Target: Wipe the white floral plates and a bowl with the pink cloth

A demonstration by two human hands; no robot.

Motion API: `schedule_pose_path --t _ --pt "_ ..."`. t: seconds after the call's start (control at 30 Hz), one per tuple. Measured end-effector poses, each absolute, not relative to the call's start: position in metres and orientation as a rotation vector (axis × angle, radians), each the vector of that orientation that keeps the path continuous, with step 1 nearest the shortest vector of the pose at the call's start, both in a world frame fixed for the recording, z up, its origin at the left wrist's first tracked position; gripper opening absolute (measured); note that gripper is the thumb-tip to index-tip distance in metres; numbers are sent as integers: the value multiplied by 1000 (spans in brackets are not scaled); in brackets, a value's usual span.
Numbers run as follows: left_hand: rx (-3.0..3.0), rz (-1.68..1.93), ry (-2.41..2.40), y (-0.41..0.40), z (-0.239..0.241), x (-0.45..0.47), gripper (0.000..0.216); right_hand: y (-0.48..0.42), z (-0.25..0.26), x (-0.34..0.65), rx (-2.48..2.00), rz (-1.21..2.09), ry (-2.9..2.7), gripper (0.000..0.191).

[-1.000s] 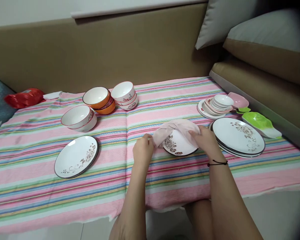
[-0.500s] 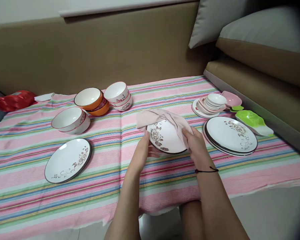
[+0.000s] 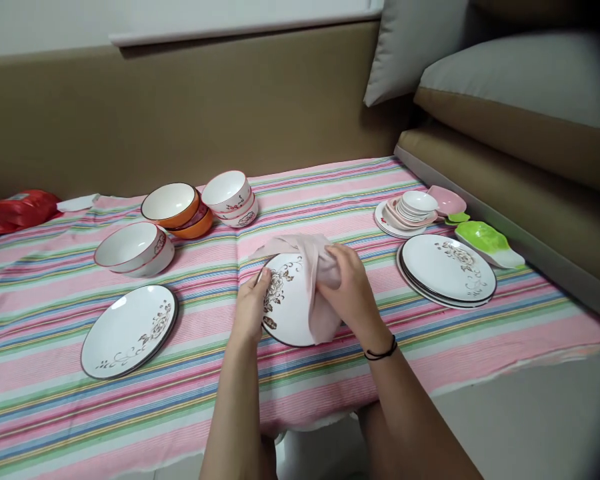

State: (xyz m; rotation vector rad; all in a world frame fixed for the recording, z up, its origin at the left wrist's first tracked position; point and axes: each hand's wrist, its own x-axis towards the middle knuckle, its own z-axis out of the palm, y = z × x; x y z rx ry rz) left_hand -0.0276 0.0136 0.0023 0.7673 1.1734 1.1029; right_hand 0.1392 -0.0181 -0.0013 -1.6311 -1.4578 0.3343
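- Spread [image 3: 195, 320]: striped, its back edge along the tan backrest [image 3: 205, 113].
- Cushions [image 3: 520, 80]: piled beyond the right edge of the spread.
- Oval plates [image 3: 445, 267]: stacked near the right edge, brown flowers on the top one.
- Dark-rimmed plates [image 3: 125, 333]: stacked toward the left front corner.
- Orange bowls [image 3: 180, 213]: nested near the back edge, left of its middle, with white bowls [image 3: 230, 200] just beside them and a red-rimmed pair [image 3: 135, 250] nearer the front.
- Plate [image 3: 290, 300]: white with brown flowers, between the hands, toward the middle of the front edge; whether it touches the spread I cannot tell.
- Rag [image 3: 315, 267]: pale pink, draped over the plate's far rim and right side.
- Left hand [image 3: 250, 303]: clamped on the plate's left rim, thumb on top.
- Right hand [image 3: 347, 283]: fingers closed on the bunched rag, against the plate's right side.
- Red bundle [image 3: 20, 210]: by the left back corner.
- Green dish [image 3: 485, 240]: along the right edge, saucers [image 3: 405, 217] near it.
- Cord [image 3: 381, 353]: black, around the right wrist.
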Motion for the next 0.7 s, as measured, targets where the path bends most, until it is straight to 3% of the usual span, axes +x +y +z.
schedule_pose_path --t 0.1,0.13,0.3,0.47,0.7 --pt "795 879 1127 12 11 -35 33 -18 -1 131 -1771 412 -1466 18" --pt "800 830 1117 12 12 -38 32 -19 -1 129 -1816 455 -1439 17" --pt "752 933 1070 11 14 -45 29 -18 1 129 -1752 618 -1282 37" --pt "516 1284 1115 14 0 -33 35 -20 4 121 -1586 738 -1133 29" --pt "374 1411 1214 20 -13 -25 43 -13 -2 108 -1588 774 -1142 67"
